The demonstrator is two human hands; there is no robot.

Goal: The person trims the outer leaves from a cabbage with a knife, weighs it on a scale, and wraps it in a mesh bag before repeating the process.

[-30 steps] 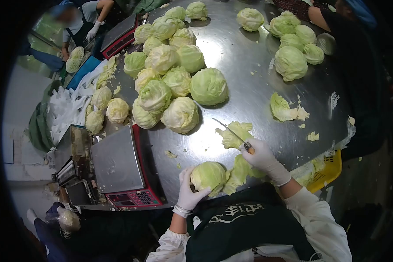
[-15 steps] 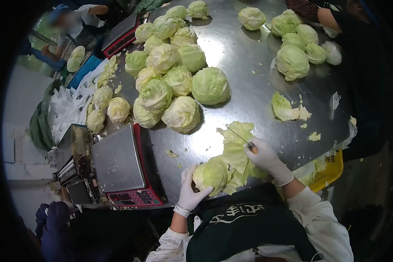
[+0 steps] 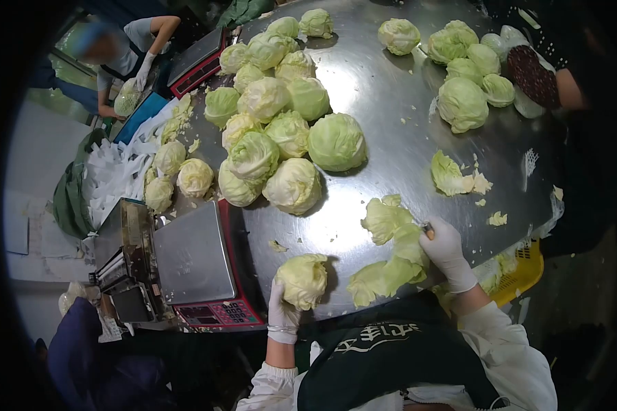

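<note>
My left hand [image 3: 282, 314], in a white glove, is closed around the lower left side of a pale green cabbage [image 3: 304, 279] near the front edge of the metal table. Its fingers are partly hidden behind the cabbage. To the right, my gloved right hand [image 3: 448, 250] grips a knife [image 3: 429, 231]; only part of its handle shows, and the blade cannot be made out. Loose cabbage leaves [image 3: 389, 264] lie on the table between the two hands, close by the right one.
Left of my left hand stands a red scale [image 3: 193, 253]. A heap of cabbages [image 3: 288, 133] sits beyond, and more cabbages [image 3: 463, 103] lie at right beside a co-worker's dark sleeve [image 3: 531, 77]. A yellow basket [image 3: 526, 274] is below the right edge. Another person works at back left.
The cabbage has moved left, away from the loose leaves, with my left hand. My right hand has drawn right with the knife, whose blade no longer shows. The co-worker's sleeve at right has come nearer.
</note>
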